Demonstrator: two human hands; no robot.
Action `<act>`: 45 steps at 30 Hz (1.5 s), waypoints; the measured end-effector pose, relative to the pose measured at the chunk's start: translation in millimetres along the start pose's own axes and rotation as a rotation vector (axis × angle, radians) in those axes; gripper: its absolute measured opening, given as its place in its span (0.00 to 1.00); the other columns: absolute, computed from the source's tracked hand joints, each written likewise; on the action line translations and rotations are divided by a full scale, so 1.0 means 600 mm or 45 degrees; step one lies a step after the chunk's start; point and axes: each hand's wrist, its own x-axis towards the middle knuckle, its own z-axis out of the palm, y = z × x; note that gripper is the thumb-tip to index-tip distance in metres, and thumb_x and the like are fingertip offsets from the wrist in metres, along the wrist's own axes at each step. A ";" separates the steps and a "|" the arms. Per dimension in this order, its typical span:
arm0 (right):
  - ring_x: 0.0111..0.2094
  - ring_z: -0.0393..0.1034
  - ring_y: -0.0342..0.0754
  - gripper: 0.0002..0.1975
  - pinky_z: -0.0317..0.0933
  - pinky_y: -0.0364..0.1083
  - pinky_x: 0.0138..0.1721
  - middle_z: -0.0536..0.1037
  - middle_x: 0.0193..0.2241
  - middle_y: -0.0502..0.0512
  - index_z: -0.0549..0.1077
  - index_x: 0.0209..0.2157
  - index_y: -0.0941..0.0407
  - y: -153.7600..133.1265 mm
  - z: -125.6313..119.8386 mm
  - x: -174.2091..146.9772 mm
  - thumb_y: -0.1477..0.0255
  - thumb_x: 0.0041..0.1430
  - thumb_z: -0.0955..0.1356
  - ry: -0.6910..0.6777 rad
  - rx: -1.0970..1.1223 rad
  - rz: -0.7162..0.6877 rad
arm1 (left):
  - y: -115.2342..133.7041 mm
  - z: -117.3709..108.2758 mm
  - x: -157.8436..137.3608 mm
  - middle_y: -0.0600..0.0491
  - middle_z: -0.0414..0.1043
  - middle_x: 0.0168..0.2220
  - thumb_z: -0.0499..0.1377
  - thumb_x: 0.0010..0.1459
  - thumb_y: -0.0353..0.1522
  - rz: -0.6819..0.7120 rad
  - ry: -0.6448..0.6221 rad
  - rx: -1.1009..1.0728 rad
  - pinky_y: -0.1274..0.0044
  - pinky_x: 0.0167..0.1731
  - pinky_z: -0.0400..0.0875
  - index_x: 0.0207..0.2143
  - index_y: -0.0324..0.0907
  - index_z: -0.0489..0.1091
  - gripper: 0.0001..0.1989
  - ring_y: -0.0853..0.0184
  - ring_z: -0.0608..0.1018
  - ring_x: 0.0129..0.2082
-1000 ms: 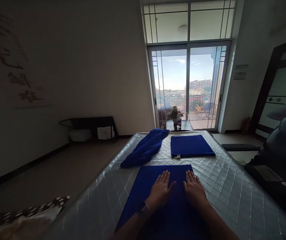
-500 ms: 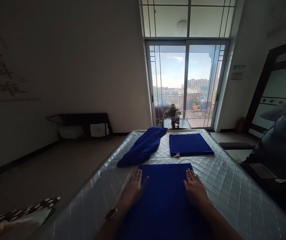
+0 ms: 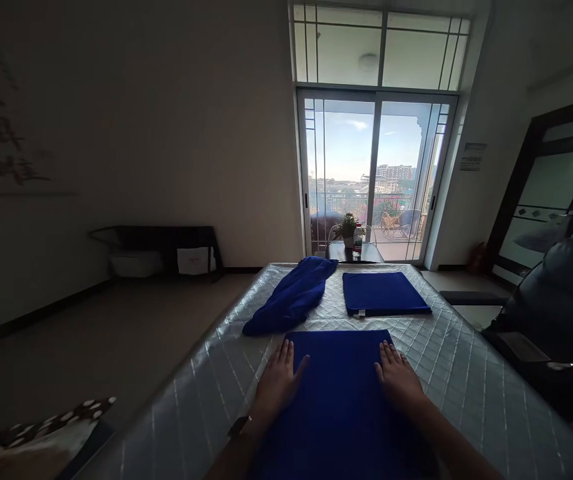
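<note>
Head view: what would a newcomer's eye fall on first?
The bright glass sliding door dominates the back. Nearer, the left hand and right hand rest at opposite edges of a smooth blue rectangular cloth on a silvery quilted cover. Beyond lies a crumpled blue cloth, leftward.

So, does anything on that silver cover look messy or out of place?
Just the rumpled blue cloth at far left: it lies bunched and slanted, while the far blue piece beside it and the near blue piece under the left hand and right hand lie flat and neat. I see no spill or damage.
</note>
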 end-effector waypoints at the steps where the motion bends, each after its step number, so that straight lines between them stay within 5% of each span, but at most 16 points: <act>1: 0.73 0.38 0.52 0.34 0.37 0.55 0.71 0.45 0.73 0.60 0.47 0.70 0.66 -0.001 -0.004 0.003 0.62 0.69 0.48 -0.012 -0.025 -0.005 | 0.000 0.000 0.000 0.37 0.51 0.72 0.36 0.65 0.56 0.006 0.000 0.001 0.57 0.68 0.56 0.69 0.32 0.52 0.44 0.51 0.57 0.72; 7: 0.73 0.38 0.51 0.34 0.38 0.55 0.71 0.48 0.72 0.62 0.49 0.70 0.67 -0.001 -0.022 0.043 0.63 0.69 0.48 0.104 -0.018 -0.049 | -0.005 0.005 0.002 0.37 0.53 0.72 0.37 0.65 0.56 0.032 0.004 0.004 0.58 0.68 0.55 0.69 0.32 0.53 0.44 0.52 0.57 0.72; 15: 0.74 0.37 0.50 0.35 0.37 0.52 0.71 0.45 0.73 0.60 0.47 0.71 0.65 0.011 0.011 0.082 0.60 0.69 0.50 0.155 0.104 -0.004 | -0.009 0.018 0.003 0.39 0.55 0.71 0.38 0.66 0.55 0.036 0.041 0.028 0.57 0.67 0.58 0.69 0.36 0.54 0.41 0.52 0.58 0.72; 21: 0.73 0.39 0.50 0.34 0.38 0.53 0.71 0.48 0.72 0.62 0.48 0.70 0.66 0.016 0.013 0.083 0.62 0.70 0.51 0.183 0.118 -0.024 | 0.005 -0.012 -0.001 0.37 0.52 0.72 0.38 0.65 0.56 -0.006 -0.052 0.053 0.58 0.68 0.57 0.69 0.30 0.53 0.45 0.52 0.58 0.71; 24: 0.73 0.40 0.51 0.33 0.38 0.53 0.71 0.49 0.72 0.63 0.49 0.70 0.65 0.016 0.012 0.082 0.63 0.70 0.51 0.194 0.138 -0.017 | 0.019 -0.037 -0.004 0.36 0.56 0.70 0.39 0.65 0.56 -0.008 0.045 0.151 0.56 0.69 0.55 0.68 0.30 0.56 0.44 0.49 0.59 0.71; 27: 0.73 0.41 0.51 0.33 0.38 0.53 0.71 0.49 0.72 0.62 0.49 0.70 0.65 0.017 0.013 0.081 0.63 0.70 0.51 0.207 0.168 -0.019 | 0.057 -0.055 -0.006 0.37 0.59 0.69 0.40 0.66 0.54 0.052 0.146 0.221 0.56 0.69 0.55 0.66 0.32 0.60 0.41 0.49 0.60 0.71; 29: 0.73 0.40 0.51 0.33 0.38 0.53 0.71 0.49 0.72 0.62 0.49 0.70 0.65 0.017 0.014 0.080 0.63 0.70 0.51 0.217 0.182 -0.022 | 0.101 -0.053 -0.007 0.40 0.61 0.69 0.39 0.67 0.53 0.170 0.078 0.161 0.59 0.69 0.58 0.66 0.36 0.61 0.39 0.52 0.62 0.70; 35: 0.73 0.38 0.51 0.32 0.38 0.54 0.71 0.49 0.72 0.64 0.49 0.70 0.67 0.020 0.014 0.079 0.65 0.69 0.52 0.231 0.166 -0.039 | 0.274 0.006 0.007 0.42 0.57 0.71 0.38 0.69 0.52 0.581 -0.164 -0.130 0.59 0.69 0.59 0.69 0.39 0.55 0.36 0.57 0.60 0.71; 38: 0.73 0.39 0.51 0.32 0.38 0.53 0.71 0.49 0.72 0.64 0.51 0.69 0.68 0.023 0.014 0.078 0.67 0.69 0.52 0.217 0.143 -0.077 | 0.316 0.030 0.027 0.42 0.56 0.71 0.36 0.69 0.50 0.606 -0.203 -0.183 0.58 0.69 0.59 0.70 0.41 0.54 0.35 0.57 0.58 0.71; 41: 0.73 0.40 0.52 0.32 0.39 0.53 0.71 0.51 0.72 0.64 0.51 0.69 0.67 0.022 0.013 0.078 0.66 0.69 0.51 0.222 0.157 -0.051 | 0.290 0.034 0.048 0.42 0.55 0.72 0.36 0.69 0.50 0.488 -0.223 -0.129 0.58 0.70 0.55 0.69 0.39 0.54 0.36 0.57 0.56 0.72; 45: 0.73 0.42 0.53 0.33 0.39 0.54 0.71 0.52 0.72 0.63 0.51 0.70 0.66 0.019 0.013 0.079 0.64 0.69 0.51 0.227 0.208 -0.012 | 0.169 0.000 0.067 0.44 0.57 0.71 0.37 0.69 0.50 0.255 -0.170 0.015 0.62 0.69 0.55 0.68 0.39 0.58 0.36 0.58 0.58 0.72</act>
